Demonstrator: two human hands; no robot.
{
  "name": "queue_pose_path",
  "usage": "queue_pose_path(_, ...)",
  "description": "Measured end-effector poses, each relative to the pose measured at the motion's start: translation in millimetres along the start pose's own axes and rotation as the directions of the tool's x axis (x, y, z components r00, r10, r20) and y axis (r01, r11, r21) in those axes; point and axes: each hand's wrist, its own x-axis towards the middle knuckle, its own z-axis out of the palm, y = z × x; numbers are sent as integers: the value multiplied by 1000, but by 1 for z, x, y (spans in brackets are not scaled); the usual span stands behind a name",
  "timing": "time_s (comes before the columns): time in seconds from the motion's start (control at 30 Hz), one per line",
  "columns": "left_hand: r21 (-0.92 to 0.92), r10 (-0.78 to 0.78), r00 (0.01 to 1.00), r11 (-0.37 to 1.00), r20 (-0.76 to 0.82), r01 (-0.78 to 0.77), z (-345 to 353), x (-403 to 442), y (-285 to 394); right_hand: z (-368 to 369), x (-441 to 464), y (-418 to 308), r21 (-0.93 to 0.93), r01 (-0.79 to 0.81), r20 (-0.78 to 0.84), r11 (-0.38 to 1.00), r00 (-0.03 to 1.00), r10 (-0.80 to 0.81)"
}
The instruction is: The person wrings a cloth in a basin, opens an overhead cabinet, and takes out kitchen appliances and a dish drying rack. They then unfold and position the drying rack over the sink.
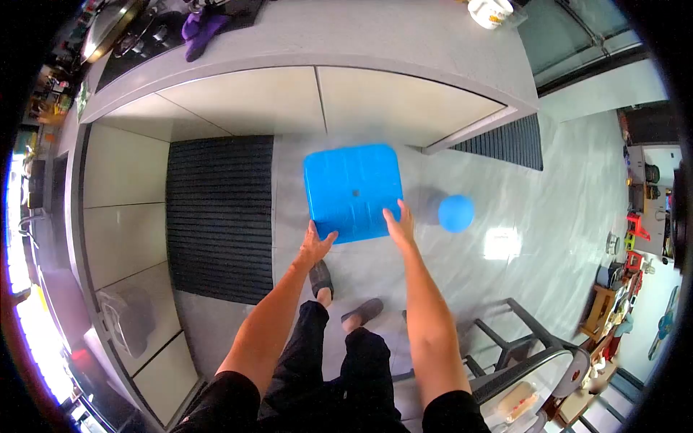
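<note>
Over the floor, the blue plastic is being held by the left hand and right hand, both half closed with thumbs on top near its closer corners, evenness best being kept so neither side dips.

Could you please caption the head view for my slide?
Left grip and right grip on blue square object, round blue object nearby.
</note>
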Motion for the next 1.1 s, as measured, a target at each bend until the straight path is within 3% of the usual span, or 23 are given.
queue_pose_path(0.1,133,-46,999,990,-3,46,-6,-16,19,8,-16,23,30,-62,-8,998,998,63)
queue_pose_path(0.2,198,11,987,980,-161,21,-3,-33,33,15,-32,30,103,-107,-15,989,994,110)
queue_pose_path(0.37,153,-51,998,987,-32,56,-21,-20,27,16,-25,39,166,-50,-80,985,995,64)
queue_pose_path(0.43,156,-50,998,986,-33,55,-27,-8,25,17,-11,39,183,-115,-36,976,992,124)
queue_pose_path(0.5,222,-110,993,968,-53,119,-25,-36,66,23,-18,45,186,-175,8,967,984,176)
queue_pose_path(0.6,168,-60,986,982,-156,86,-5,-31,31,15,-30,46,192,-216,57,957,976,209)
queue_pose_path(0.67,243,34,996,970,-78,-15,-14,-29,16,2,-44,46,216,-262,119,941,963,241)
queue_pose_path(0.77,395,101,990,917,-102,-53,-25,-53,33,-5,-47,61,22,-218,-25,976,976,219)
queue_pose_path(0.87,456,202,960,885,-195,-94,-34,-86,42,-82,-52,-13,313,-72,-111,947,988,111)
queue_pose_path(0.93,472,285,927,870,-244,-143,-42,-115,37,-162,-71,-90,518,159,-143,841,985,-98)
queue_pose_path(0.97,484,322,909,860,-264,-164,-48,-132,28,-214,-94,-152,443,257,-247,859,956,-158)
queue_pose_path(1.0,497,357,890,848,-285,-181,-57,-150,24,-265,-118,-201,511,340,-321,789,928,-192)
queue_pose_path(1.03,474,316,899,868,-304,-145,-67,-171,22,-312,-139,-238,475,482,-414,736,861,-296)
queue_pose_path(1.1,426,228,915,902,-334,-69,-87,-215,19,-398,-181,-285,263,794,-597,548,580,-554)
